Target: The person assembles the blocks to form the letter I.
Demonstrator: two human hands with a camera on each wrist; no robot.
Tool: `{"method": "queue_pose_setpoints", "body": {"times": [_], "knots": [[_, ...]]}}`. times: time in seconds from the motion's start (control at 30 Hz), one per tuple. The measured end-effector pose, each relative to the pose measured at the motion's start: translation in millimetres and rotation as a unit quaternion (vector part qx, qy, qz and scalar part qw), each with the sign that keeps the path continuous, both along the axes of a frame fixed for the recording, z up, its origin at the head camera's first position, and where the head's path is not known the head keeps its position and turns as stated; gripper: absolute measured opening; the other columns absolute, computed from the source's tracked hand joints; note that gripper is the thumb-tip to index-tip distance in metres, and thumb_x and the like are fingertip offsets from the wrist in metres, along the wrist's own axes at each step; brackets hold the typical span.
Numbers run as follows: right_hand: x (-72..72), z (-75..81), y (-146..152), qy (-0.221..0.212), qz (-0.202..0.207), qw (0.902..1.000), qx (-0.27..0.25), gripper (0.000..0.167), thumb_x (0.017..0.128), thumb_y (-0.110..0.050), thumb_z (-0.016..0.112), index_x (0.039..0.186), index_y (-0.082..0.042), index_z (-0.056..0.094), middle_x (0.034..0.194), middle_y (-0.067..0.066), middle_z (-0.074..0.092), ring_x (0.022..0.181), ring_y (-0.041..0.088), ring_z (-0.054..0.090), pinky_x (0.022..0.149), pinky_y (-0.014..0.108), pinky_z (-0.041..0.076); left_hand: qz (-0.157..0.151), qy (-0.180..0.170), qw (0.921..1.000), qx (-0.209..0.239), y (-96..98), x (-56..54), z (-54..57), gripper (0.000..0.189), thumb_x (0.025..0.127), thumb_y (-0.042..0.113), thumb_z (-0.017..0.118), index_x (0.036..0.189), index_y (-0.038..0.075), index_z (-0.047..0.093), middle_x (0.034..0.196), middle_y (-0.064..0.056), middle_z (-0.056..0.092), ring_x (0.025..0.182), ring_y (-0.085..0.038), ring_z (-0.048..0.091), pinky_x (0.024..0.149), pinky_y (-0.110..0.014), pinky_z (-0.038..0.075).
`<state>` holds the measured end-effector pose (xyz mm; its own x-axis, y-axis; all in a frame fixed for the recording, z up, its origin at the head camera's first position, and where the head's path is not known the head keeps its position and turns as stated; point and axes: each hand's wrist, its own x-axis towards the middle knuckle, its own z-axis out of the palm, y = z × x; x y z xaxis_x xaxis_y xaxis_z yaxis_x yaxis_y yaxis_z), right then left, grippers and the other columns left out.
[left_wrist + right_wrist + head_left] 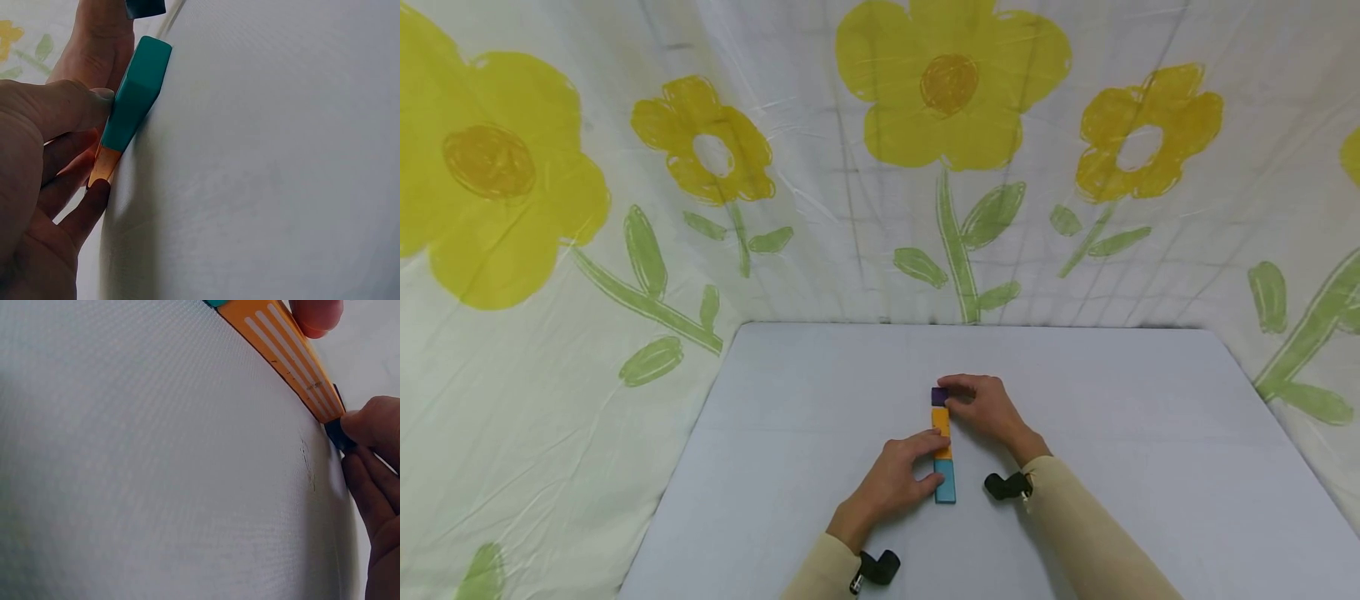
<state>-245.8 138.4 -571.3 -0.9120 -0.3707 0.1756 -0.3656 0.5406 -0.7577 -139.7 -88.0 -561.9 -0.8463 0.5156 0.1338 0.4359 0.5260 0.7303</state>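
Observation:
Three blocks stand end to end in a line: a small dark purple block (939, 397) farthest away, an orange block (940, 417) with white stripes, and a teal block (945, 483) nearest. My right hand (988, 408) pinches the purple block between thumb and fingers; part of it is covered in the right wrist view. Across the line from the left, my left hand (891, 477) has its thumb against the teal block's side and its fingers curled over the orange block. In the right wrist view, one left fingertip (317, 317) shows at the orange block's edge.
The blocks lie on a white table (790, 400) with rounded far corners. A white cloth (820, 250) printed with yellow flowers hangs behind it and along the sides. Each wrist carries a small black camera (1007, 486).

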Motion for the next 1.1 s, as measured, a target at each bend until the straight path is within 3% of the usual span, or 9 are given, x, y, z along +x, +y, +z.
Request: {"method": "queue_pose_setpoints", "body": {"times": [1.1], "knots": [[-1.7,-1.5,0.3,-0.004,0.002,1.0000,0.001,0.037,0.099,-0.011,0.080,0.136,-0.009,0.078,0.133,0.007,0.080,0.126,0.028,0.075,0.113,0.053,0.058,-0.009,0.014,0.9999,0.004,0.0,-0.3,-3.3,0.056,0.097,0.011,0.084,0.150,0.006,0.065,0.158,-0.011,0.064,0.145,-0.024,0.064,0.122,-0.042,0.052]]}}
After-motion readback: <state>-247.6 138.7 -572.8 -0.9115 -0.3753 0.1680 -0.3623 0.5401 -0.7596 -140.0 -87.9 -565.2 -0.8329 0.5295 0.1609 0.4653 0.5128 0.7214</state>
